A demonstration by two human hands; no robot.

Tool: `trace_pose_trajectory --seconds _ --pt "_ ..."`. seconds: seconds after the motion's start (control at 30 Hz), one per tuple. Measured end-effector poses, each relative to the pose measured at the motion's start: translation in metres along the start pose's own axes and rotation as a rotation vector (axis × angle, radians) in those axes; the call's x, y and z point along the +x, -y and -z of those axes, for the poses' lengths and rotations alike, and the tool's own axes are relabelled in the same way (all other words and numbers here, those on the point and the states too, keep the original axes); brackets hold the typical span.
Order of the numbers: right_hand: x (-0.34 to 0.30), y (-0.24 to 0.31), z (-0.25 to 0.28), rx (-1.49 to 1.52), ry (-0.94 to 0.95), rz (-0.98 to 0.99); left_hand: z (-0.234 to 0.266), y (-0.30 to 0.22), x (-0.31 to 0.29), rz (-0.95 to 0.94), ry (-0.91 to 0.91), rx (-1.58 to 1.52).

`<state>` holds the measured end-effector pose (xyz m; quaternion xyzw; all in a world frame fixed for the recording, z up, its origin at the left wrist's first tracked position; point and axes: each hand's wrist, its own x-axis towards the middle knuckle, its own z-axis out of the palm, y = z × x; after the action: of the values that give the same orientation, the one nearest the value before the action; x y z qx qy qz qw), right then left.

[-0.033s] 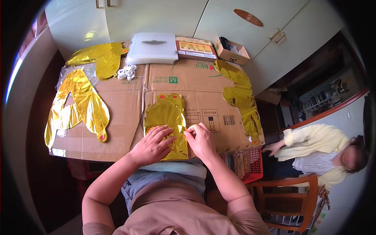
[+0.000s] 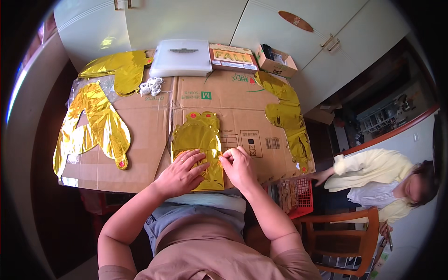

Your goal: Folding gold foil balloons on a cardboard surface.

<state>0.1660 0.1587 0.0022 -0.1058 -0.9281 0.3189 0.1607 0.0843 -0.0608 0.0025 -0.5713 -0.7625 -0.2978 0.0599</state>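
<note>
A folded gold foil balloon (image 2: 196, 135) lies flat on the cardboard sheet (image 2: 140, 121) in front of me. Across its lower part rests my left hand (image 2: 182, 171), fingers stretched out flat on the foil. The thumb and fingers of my right hand (image 2: 240, 169) pinch the balloon's right edge. To the left lies an A-shaped gold foil balloon (image 2: 112, 119), with another gold foil balloon (image 2: 128, 70) behind it. A long, curving gold foil balloon (image 2: 291, 116) runs along the right edge. White string (image 2: 151, 86) sits in a small bundle at the back left.
Along the back stand a translucent plastic case (image 2: 181, 58), an orange-brown box (image 2: 232, 58) and a small open carton (image 2: 277, 63). A red basket (image 2: 305, 196) is below the right edge, by a wooden chair (image 2: 373, 242). Another person (image 2: 378, 172) leans in from the right.
The other person's reaching hand and sleeve have shifted slightly left, and their head has moved a little. My hands and the balloons look the same.
</note>
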Motion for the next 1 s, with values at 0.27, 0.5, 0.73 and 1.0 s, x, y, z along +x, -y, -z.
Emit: trace_pose_trajectory --seconds 0.27,0.5,0.73,1.0 --pt "0.0 -0.001 -0.004 -0.038 -0.065 0.045 0.001 -0.001 0.001 -0.009 0.0 0.011" --pt "-0.007 0.016 0.004 -0.141 -0.145 0.207 0.001 -0.001 0.0 -0.01 -0.015 0.007" --pt "-0.017 0.025 0.003 -0.244 0.026 0.442 0.001 0.0 0.0 -0.01 -0.007 0.009" --pt "-0.02 0.006 -0.005 -0.363 0.308 0.35 0.001 -0.001 0.0 -0.011 -0.004 -0.006"
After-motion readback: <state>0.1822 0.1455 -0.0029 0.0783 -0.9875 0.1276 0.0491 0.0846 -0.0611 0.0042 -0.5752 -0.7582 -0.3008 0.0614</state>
